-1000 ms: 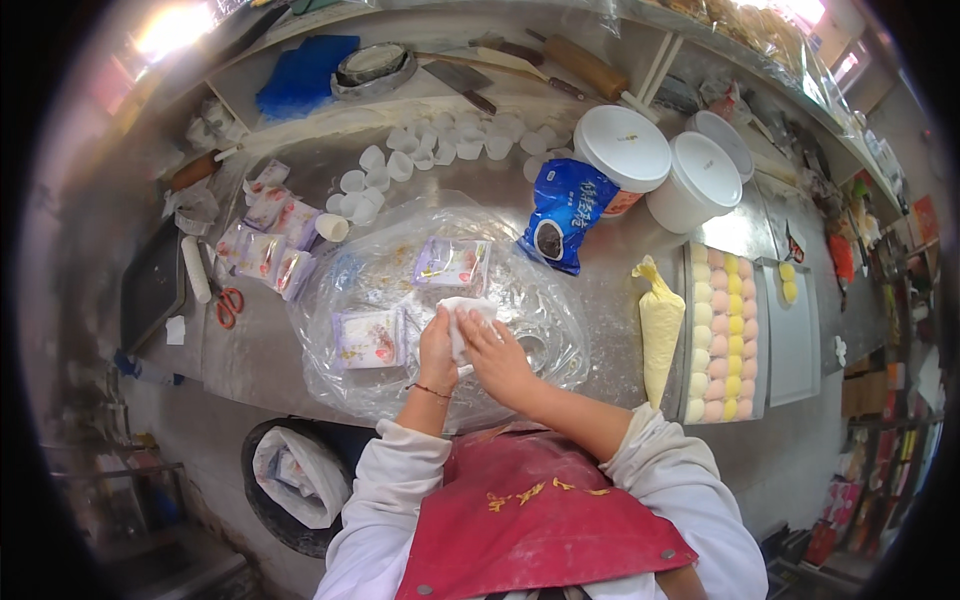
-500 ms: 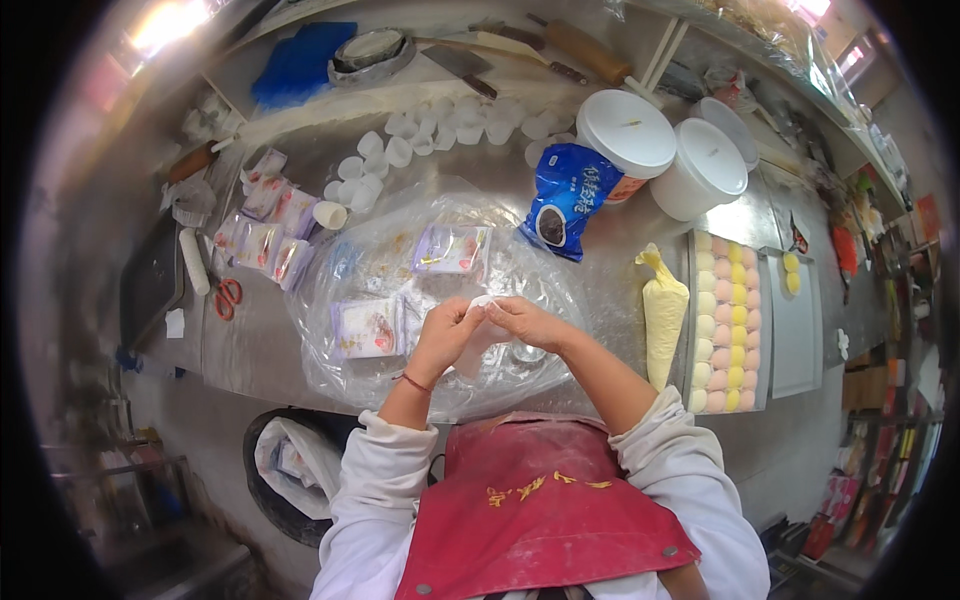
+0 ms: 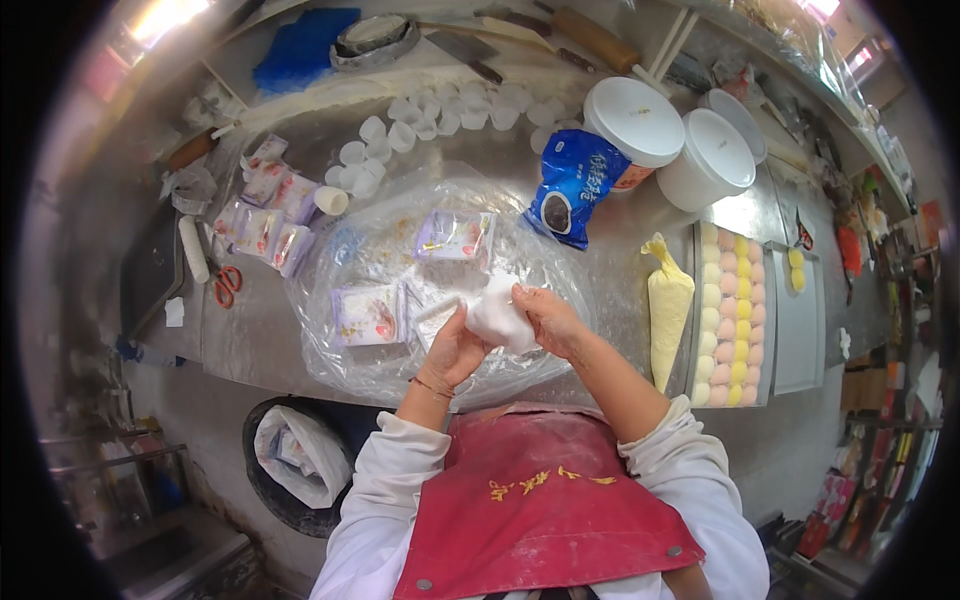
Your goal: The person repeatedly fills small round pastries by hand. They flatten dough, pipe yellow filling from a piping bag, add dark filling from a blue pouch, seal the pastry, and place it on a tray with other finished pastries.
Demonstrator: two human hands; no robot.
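A thin, floppy white dough skin (image 3: 503, 316) hangs between my two hands over a powder-dusted clear plastic sheet (image 3: 335, 255). My right hand (image 3: 551, 320) pinches its upper right edge between thumb and fingers. On its lower left side, my left hand (image 3: 456, 350) is closed at the edge, fingers partly hidden by the skin. Just beside my left hand, a white square piece (image 3: 437, 318) lies on the plastic. A purple-edged packet (image 3: 368, 314) rests to the left, and another packet (image 3: 455, 237) lies beyond my hands.
Several packets (image 3: 262, 222), red scissors (image 3: 228, 286) and white cups (image 3: 401, 137) lie left and behind. White tubs (image 3: 636, 120) and a blue bag (image 3: 578, 185) stand back right. A yellow-filled piping bag (image 3: 669, 305) lies by a tray of coloured balls (image 3: 730, 385). A bin (image 3: 335, 500) stands below.
My hands have moved apart, the left one lower. The white skin, earlier bunched at my fingertips and hanging down, now spreads between them. A white square piece now shows beside my left hand.
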